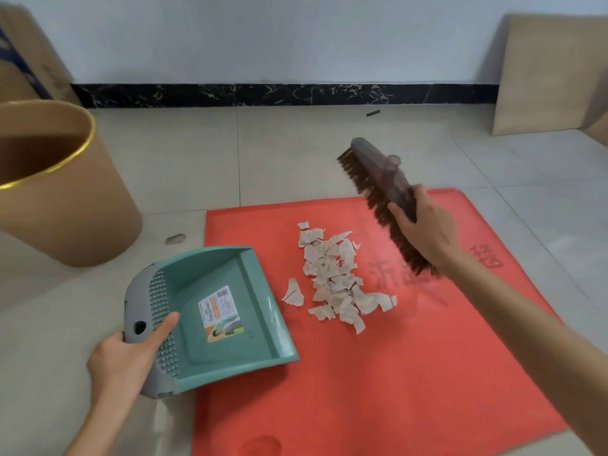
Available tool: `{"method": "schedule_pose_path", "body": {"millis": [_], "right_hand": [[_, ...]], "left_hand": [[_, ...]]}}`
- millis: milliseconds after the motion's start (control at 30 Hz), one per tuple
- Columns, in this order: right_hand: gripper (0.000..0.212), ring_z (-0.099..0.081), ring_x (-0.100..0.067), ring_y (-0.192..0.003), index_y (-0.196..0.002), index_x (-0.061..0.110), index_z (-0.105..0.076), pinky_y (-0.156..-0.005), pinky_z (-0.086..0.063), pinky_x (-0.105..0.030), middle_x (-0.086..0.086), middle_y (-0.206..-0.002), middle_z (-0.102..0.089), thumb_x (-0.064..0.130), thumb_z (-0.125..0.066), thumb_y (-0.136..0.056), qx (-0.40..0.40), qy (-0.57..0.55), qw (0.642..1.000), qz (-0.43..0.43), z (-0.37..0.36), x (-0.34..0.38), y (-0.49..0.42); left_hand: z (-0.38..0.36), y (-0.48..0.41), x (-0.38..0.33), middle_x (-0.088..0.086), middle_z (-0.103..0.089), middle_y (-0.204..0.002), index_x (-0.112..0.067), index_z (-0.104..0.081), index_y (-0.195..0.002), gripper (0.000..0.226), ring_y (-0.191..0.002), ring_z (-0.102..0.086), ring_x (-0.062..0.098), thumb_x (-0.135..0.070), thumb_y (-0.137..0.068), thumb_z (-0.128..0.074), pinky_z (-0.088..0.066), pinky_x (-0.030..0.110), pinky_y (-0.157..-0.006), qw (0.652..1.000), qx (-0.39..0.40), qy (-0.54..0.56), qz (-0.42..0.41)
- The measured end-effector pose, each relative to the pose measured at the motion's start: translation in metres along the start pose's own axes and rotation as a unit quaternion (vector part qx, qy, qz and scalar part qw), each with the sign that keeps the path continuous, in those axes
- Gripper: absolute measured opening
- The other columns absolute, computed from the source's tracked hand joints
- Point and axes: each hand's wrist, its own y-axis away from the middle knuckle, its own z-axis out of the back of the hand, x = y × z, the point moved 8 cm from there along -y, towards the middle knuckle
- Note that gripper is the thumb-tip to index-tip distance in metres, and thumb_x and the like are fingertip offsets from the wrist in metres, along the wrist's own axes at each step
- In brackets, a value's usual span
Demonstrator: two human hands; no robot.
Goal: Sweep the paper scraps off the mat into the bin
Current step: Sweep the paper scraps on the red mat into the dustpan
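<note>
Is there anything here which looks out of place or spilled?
Yes. Torn paper scraps lie spilled in a heap on the red mat. One small stray piece lies off the mat, on the floor between the mat and the bin.

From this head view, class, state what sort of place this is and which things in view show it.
Likely a plain indoor room, perhaps a home or storeroom: a tiled floor, a white wall with dark marble-patterned skirting, and a cardboard box by the wall.
</note>
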Motion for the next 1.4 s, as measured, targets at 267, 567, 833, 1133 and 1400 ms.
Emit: {"method": "schedule_pose_path", "body": {"millis": [267, 567, 833, 1133, 1400], "right_hand": [[0.039, -0.051, -0.031, -0.111, -0.132, 0.019, -0.052, -0.106, -0.029, -0.053, -0.010, -0.120, -0.056, 0.020, -0.060, -0.094, 0.115, 0.080, 0.981, 0.132, -0.133, 0.053, -0.080], [0.034, -0.053, -0.025, -0.090, -0.117, 0.013, -0.060, -0.095, -0.038, -0.052, -0.001, -0.100, -0.056, 0.003, -0.065, -0.085, 0.218, -0.006, 0.954, 0.207, -0.136, 0.010, -0.027], [0.055, -0.042, -0.010, -0.090, -0.116, 0.023, -0.051, -0.083, -0.045, -0.055, -0.008, -0.099, -0.060, -0.009, -0.045, -0.071, 0.141, -0.042, 0.959, 0.240, -0.070, -0.027, 0.021], [0.032, -0.059, -0.033, -0.087, -0.113, 0.007, -0.063, -0.081, -0.047, -0.053, -0.014, -0.096, -0.065, 0.012, -0.064, -0.081, 0.090, -0.076, 0.961, 0.249, -0.049, 0.073, -0.017], [0.027, -0.043, -0.004, -0.057, -0.085, 0.011, -0.049, -0.051, -0.037, -0.014, 0.005, -0.068, -0.049, 0.030, -0.069, -0.087, 0.118, -0.288, 0.947, -0.074, -0.094, 0.104, 0.094]], "left_hand": [[0.015, -0.015, 0.017, 0.015, -0.059, -0.071, 0.002, -0.057, -0.067, 0.066, -0.078, -0.056, 0.037, -0.059, -0.064, -0.079, -0.049, 0.044, -0.076, 0.999, -0.017, -0.009, 0.039], [0.023, -0.012, 0.025, 0.012, -0.063, -0.070, -0.002, -0.063, -0.068, 0.065, -0.077, -0.060, 0.037, -0.063, -0.059, -0.083, -0.053, 0.046, -0.076, 0.999, -0.005, -0.014, 0.047], [0.017, 0.000, 0.011, 0.016, -0.068, -0.070, -0.001, -0.068, -0.069, 0.059, -0.073, -0.061, 0.034, -0.058, -0.061, -0.081, -0.051, 0.043, -0.068, 1.000, 0.026, -0.010, 0.009], [0.036, 0.002, 0.021, 0.015, -0.066, -0.068, -0.001, -0.064, -0.066, 0.068, -0.072, -0.063, 0.035, -0.066, -0.056, -0.083, -0.056, 0.049, -0.070, 0.999, -0.027, -0.022, 0.024], [0.040, 0.006, 0.030, 0.016, -0.064, -0.067, 0.002, -0.062, -0.066, 0.061, -0.071, -0.060, 0.035, -0.057, -0.069, -0.078, -0.043, 0.035, -0.054, 0.999, -0.020, -0.025, 0.009]]}}
